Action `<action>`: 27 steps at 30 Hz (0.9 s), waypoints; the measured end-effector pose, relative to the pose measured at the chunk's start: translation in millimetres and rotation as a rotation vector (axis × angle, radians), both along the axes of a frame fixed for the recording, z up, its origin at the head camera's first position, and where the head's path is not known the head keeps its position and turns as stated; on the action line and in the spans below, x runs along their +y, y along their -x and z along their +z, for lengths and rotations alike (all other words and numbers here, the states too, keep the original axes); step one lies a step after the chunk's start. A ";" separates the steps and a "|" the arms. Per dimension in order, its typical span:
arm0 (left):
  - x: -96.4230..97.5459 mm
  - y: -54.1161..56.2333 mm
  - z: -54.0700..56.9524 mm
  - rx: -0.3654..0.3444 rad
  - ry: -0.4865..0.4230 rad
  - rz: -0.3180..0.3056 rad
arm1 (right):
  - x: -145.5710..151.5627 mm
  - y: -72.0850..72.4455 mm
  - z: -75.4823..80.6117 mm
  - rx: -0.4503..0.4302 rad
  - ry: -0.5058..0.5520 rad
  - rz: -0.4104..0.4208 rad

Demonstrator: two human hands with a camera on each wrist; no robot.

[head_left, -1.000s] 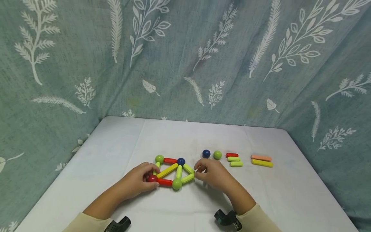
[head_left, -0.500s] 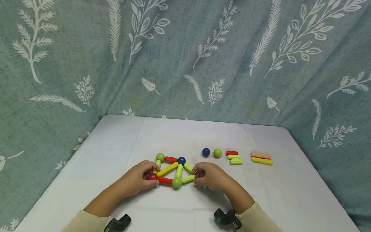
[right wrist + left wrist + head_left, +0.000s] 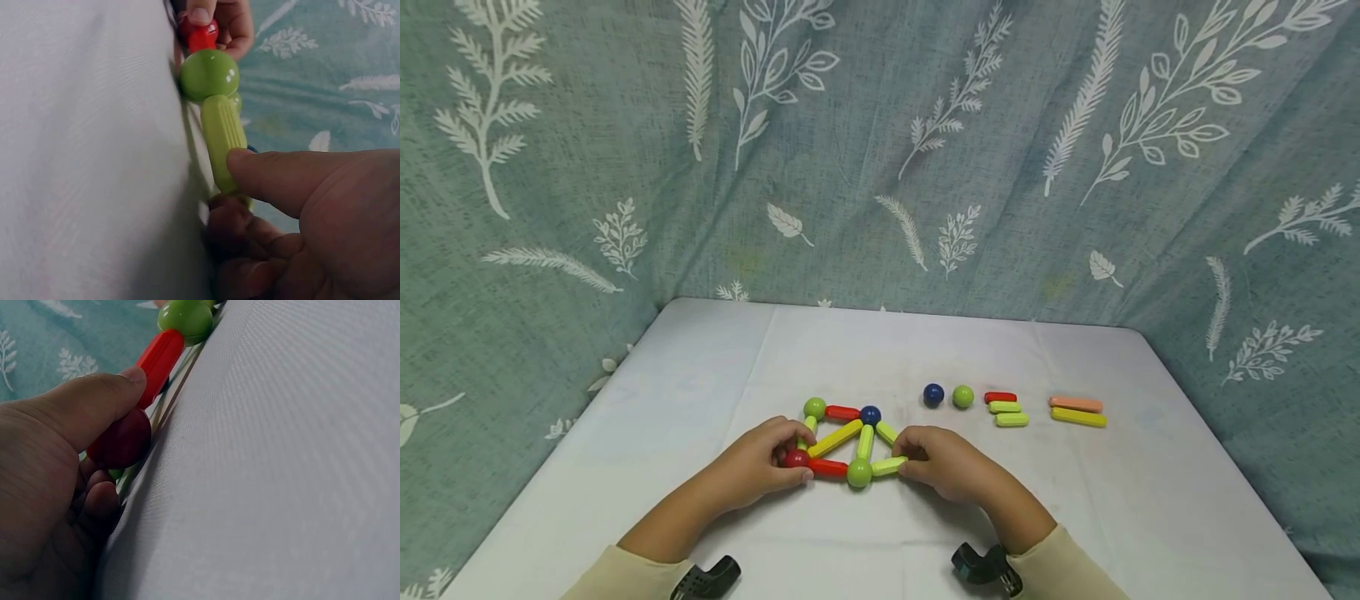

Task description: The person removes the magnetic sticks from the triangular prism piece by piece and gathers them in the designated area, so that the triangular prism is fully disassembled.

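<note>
A flat frame of magnetic sticks and balls lies on the white table. My left hand (image 3: 767,458) holds its near left corner, curled round the red ball (image 3: 796,459), with the thumb on the red stick (image 3: 160,362). At the right corner my right hand (image 3: 947,462) pinches the lime stick (image 3: 223,137) near its outer end; a second lime stick (image 3: 887,432) also runs under these fingers. Between the hands are the near green ball (image 3: 859,473), a long yellow stick (image 3: 835,438), the frame's blue ball (image 3: 870,415) and the far green ball (image 3: 814,407). My right fingertips hide where the lime sticks meet.
Behind my right hand lie a loose blue ball (image 3: 933,395) and a loose green ball (image 3: 962,397). Farther right are a short red stick (image 3: 1001,397), two short lime sticks (image 3: 1011,420), an orange stick (image 3: 1076,404) and a long yellow one. A patterned cloth (image 3: 850,167) hangs behind the table.
My right hand has shifted slightly left and toward me, and its fingers now cover more of the lime stick ends. The left hand keeps its hold on the corner.
</note>
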State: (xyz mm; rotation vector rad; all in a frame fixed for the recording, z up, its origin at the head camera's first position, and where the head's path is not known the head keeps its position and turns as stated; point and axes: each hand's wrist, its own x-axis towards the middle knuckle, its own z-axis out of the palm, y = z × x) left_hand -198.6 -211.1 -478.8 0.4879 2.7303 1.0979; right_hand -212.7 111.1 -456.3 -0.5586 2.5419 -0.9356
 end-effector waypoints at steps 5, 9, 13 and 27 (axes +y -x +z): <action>-0.6 -1.6 -1.2 0.003 0.012 0.002 | 0.9 -4.1 2.8 -0.045 0.072 -0.028; -0.3 -3.1 -1.5 0.002 0.010 -0.007 | 2.5 -6.5 2.1 -0.067 0.146 -0.057; 0.6 -2.9 -0.8 0.007 0.011 -0.014 | 3.4 -7.8 0.2 -0.052 0.194 -0.083; 0.7 -2.7 0.4 0.000 0.005 -0.041 | 0.8 -14.0 0.2 0.010 0.176 -0.136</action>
